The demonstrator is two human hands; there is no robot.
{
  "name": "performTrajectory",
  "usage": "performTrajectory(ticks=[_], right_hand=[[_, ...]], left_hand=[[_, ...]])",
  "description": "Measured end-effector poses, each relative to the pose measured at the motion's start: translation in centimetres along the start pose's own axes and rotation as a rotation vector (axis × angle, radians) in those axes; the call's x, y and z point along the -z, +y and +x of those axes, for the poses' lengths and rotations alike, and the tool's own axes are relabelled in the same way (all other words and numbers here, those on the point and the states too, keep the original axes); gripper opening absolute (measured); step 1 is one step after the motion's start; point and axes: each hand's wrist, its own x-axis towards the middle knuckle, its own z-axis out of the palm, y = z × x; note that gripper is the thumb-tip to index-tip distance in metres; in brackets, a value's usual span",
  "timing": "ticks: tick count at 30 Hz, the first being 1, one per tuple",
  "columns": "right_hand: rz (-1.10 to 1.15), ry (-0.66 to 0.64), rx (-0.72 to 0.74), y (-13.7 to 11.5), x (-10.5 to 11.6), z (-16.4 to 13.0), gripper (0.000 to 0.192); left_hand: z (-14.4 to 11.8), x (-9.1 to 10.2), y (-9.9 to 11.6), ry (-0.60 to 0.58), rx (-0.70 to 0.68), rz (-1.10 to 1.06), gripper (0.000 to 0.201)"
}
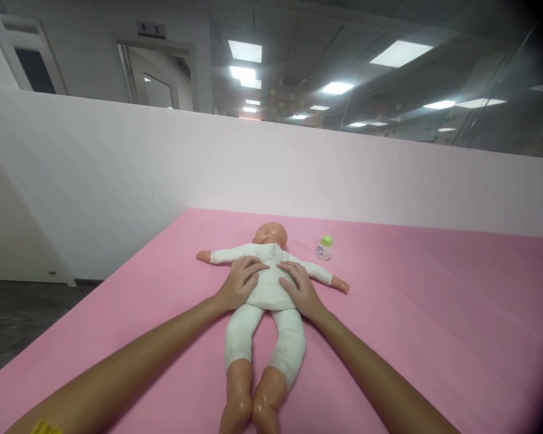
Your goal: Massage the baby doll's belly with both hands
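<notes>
A baby doll [266, 313] in a white cloth suit lies on its back on the pink mat [434, 313], head away from me, arms spread, bare feet near the lower edge. My left hand [241, 281] rests flat on the left side of the doll's chest and waist. On the right side of its torso lies my right hand [301, 288], fingers spread. Both palms press on the body; neither lifts it. A small white bottle with a green cap [324, 248] stands upright to the right of the doll's head, apart from both hands.
A white partition wall [117, 175] runs behind the mat and along its left side. Dark floor [13, 319] lies off the mat's left edge. Beyond the partition are a door and glass panels reflecting ceiling lights.
</notes>
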Motion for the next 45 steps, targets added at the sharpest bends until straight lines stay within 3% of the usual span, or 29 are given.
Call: performTrajectory(ticks=[45], right_hand=[[-0.03,-0.004,0.017,0.38,0.4,-0.2,0.036]], left_hand=[[0.2,-0.41,0.22,-0.001,-0.004,-0.006,0.037]])
